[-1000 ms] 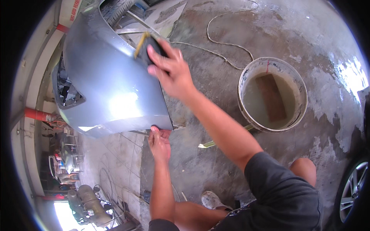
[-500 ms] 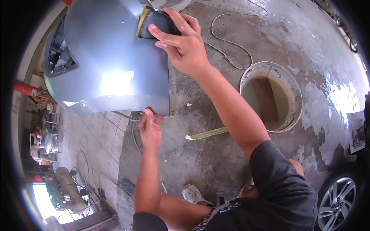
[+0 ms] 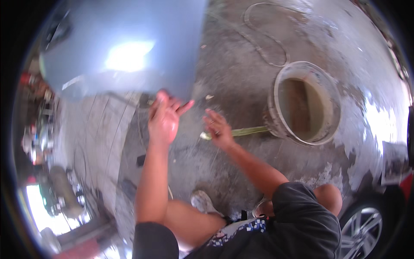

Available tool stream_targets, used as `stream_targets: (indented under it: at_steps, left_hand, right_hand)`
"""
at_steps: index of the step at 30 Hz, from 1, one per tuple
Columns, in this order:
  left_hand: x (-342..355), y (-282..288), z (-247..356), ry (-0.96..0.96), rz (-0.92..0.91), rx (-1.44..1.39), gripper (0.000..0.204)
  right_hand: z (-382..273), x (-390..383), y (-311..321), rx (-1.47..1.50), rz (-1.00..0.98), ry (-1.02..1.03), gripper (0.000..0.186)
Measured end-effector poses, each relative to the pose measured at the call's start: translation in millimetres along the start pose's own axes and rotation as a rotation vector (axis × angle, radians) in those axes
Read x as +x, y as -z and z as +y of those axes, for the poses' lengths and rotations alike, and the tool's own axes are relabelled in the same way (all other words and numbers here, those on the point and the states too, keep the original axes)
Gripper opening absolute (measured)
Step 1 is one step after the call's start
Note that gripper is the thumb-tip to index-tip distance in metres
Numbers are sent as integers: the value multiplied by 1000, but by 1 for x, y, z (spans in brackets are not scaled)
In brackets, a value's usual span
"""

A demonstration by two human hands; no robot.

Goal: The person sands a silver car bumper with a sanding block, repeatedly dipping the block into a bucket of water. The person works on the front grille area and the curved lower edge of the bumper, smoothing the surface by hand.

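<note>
At the lower edge of the grey car panel (image 3: 129, 36), which fills the upper left, the left hand (image 3: 164, 121) has its thumb up and fingers spread; blur hides whether it grips. To its right, over the floor (image 3: 233, 177), the right hand (image 3: 219, 129) has its fingers loosely bent and apart, seen across a green strip (image 3: 250, 131) beside a white bucket (image 3: 274, 114) of cloudy water.

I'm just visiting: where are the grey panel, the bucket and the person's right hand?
Grey panel (image 3: 133, 45): head view, middle of its shiny face.
Bucket (image 3: 331, 103): head view, pale inner wall.
Right hand (image 3: 220, 131): head view, middle of the hand.
</note>
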State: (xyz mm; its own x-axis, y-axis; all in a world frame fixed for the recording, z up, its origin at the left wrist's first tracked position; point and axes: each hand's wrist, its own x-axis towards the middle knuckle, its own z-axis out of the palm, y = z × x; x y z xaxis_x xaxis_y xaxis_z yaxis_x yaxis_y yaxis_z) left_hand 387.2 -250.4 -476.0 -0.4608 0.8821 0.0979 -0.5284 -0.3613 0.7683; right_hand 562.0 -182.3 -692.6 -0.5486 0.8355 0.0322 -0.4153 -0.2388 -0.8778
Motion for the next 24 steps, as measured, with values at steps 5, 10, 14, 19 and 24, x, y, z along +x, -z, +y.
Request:
stream_targets:
  at_steps: [5,10,14,19,24]
  left_hand:
    - [32,-30,-5,6,261,300,15]
    - [1,-7,-3,-147,112,728,42]
    - [-43,69,23,-68,-156,995,35]
    - [-237,283,66,362,534,1611,32]
    - [-311,310,45,651,624,1772,54]
  right_hand:
    - [0,35,43,-817,148,437,23]
    - [-102,72,67,-238,24,423,43]
    - [-226,118,148,-1279,320,921,33]
    - [-261,115,290,-831,481,26,33]
    - [-249,67,307,-1151,294,-501,38]
